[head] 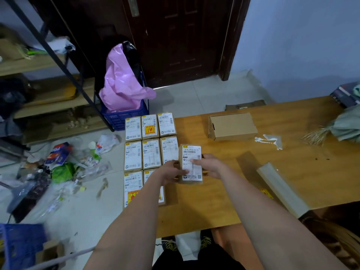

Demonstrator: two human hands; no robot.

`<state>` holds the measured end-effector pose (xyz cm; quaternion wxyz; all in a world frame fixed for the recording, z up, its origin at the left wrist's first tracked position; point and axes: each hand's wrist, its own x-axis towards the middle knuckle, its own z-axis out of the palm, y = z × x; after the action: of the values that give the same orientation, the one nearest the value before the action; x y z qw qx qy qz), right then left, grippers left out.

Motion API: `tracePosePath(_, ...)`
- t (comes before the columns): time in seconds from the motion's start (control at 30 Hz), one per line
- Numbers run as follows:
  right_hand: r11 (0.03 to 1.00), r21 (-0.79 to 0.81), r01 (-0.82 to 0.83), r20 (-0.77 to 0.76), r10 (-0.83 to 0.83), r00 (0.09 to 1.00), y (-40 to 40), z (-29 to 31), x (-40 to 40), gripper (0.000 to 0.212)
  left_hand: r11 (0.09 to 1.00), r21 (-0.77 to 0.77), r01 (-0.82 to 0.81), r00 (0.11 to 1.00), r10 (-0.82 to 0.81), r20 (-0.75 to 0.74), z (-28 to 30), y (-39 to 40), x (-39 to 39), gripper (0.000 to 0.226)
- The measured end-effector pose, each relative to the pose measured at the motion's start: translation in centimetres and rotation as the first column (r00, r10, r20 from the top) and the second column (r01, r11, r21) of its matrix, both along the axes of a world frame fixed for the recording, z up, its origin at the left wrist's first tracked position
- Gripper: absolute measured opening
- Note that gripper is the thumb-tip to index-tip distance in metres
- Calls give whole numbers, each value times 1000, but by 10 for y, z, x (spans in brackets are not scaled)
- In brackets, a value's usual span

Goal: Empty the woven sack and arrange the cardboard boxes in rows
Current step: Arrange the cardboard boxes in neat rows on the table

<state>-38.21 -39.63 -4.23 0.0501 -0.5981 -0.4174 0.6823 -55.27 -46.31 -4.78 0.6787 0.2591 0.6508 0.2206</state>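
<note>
A labelled cardboard box [191,164] is held at frame centre.
It is gripped by the left hand [171,172] and right hand [209,165], fingers clamped on its sides; "0633" is read on its label.

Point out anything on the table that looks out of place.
The plain cardboard box sits apart from the labelled rows, unlabelled and larger. Torn clear tape lies loose beside it. The box in both hands isn't yet aligned.

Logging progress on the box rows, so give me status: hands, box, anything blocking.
Left hand and right hand both grip one labelled box. It sits beside the rows of boxes on the table. Nothing blocking.
</note>
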Motion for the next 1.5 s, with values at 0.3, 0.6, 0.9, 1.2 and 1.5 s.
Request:
tracePosePath(0.3,998,-56,-1,23,2,1000,-23,-29,-12,43,999,52,1,985,8,-174,-13,-36,-26,50)
tracePosePath(0.6,992,-100,-77,185,95,978,-42,-67,-27,62,949,273,-160,541,316,-780,-32,-73,-74,38)
tracePosePath(0.9,996,-50,-79,295,90,951,-42,-111,-47,85,949,29,-315,626,231,-745,-55,-86,-99,89)
tracePosePath(1.2,988,17,-157,437,134,889,-39,-99,-65,64,943,-32,-332,722,233,-651,-69,-84,-115,81)
tracePosePath(1.5,984,6,-176,477,152,866,-38,-90,-68,50,935,-53,-350,761,250,-598,-66,-82,-119,75)
